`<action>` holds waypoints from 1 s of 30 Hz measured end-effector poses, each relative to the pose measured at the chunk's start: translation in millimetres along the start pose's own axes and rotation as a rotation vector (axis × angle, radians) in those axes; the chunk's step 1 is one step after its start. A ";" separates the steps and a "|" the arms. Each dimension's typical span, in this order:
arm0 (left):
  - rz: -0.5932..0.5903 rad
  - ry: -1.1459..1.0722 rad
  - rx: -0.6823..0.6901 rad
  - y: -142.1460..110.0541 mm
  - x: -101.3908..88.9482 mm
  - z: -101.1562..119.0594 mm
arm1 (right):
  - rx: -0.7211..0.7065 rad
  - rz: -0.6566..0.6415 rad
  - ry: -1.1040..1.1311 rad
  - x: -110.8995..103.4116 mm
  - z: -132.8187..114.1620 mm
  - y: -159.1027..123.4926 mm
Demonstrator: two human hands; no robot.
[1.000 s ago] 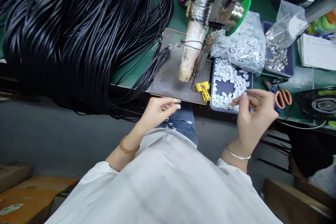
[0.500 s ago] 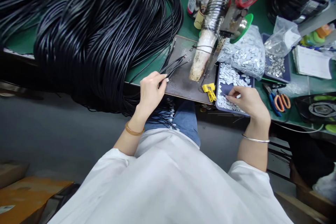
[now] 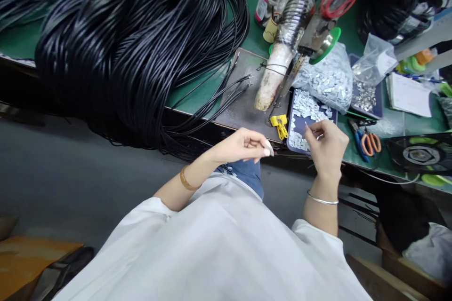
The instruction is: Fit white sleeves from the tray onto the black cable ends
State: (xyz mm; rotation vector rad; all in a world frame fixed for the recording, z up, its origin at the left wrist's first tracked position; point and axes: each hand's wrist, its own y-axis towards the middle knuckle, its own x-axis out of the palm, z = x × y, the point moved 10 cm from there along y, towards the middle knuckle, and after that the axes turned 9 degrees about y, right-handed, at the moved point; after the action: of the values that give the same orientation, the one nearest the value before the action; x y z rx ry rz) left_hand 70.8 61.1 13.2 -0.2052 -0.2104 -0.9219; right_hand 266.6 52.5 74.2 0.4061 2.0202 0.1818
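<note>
My left hand (image 3: 243,146) hovers at the table's front edge, just before a dark metal plate (image 3: 240,108). Its fingers are pinched together; what they hold I cannot make out. My right hand (image 3: 326,143) is over the near end of a blue tray (image 3: 300,124) of small white pieces, thumb and fingers pinched on one small white piece. Stripped ends of thin black cables (image 3: 243,84) lie on the plate. They run from a big coil of black cable (image 3: 141,47) on the green table at the left.
A taped, ribbed hose (image 3: 289,28) leans onto the plate, with a yellow clip (image 3: 278,124) beside it. Behind the tray lie a bag of white pieces (image 3: 328,80) and a second tray of metal parts (image 3: 367,96). Orange-handled scissors (image 3: 369,143) and a small fan (image 3: 420,155) sit to the right.
My left hand has left the cable ends on the plate and drawn back to the table edge, pinched. My right hand has lifted slightly from the tray, fingers pinched.
</note>
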 end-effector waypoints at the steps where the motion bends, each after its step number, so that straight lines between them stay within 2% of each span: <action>1: 0.121 -0.052 -0.005 4.5 -8.3 -7.6 | -0.014 0.106 0.080 -10.3 -9.6 -6.5; 3: 0.338 -0.117 0.010 7.5 -24.2 -20.2 | -0.038 0.296 0.222 -25.7 -28.7 -22.5; 5: 0.444 -0.125 0.039 7.1 -31.6 -26.0 | -0.109 0.377 0.327 -26.0 -50.8 -36.1; 8: 0.493 -0.090 0.064 5.2 -34.3 -24.1 | -0.101 0.271 0.526 2.8 -64.8 -41.0; 11: 0.507 -0.063 0.074 4.3 -35.1 -18.2 | 0.027 0.093 0.773 43.0 -57.4 -37.9; 13: 0.510 -0.042 0.072 5.1 -35.4 -16.5 | 0.096 0.006 0.896 62.6 -52.0 -36.9; 15: 0.525 -0.020 0.071 5.6 -36.4 -16.7 | 0.123 -0.023 0.950 70.7 -48.8 -36.6; 18: 0.562 0.037 0.112 3.7 -38.3 -13.9 | 0.146 0.025 1.018 68.6 -42.8 -36.6; 20: 0.552 0.115 0.149 2.5 -36.0 -8.8 | 0.158 0.042 1.073 67.2 -39.5 -36.2; 24: 0.391 0.232 0.144 5.4 -22.5 -4.1 | 0.160 -0.051 1.096 74.7 -39.2 -34.3; 30: 0.281 0.154 0.084 7.9 -18.4 -9.4 | 0.140 -0.087 1.134 78.3 -41.5 -34.3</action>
State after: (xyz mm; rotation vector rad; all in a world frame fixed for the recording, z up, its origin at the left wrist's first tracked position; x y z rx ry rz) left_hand 67.2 77.4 -1.4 -0.0822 -0.0742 -0.6446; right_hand 190.0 50.7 18.0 0.3216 3.1740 0.2469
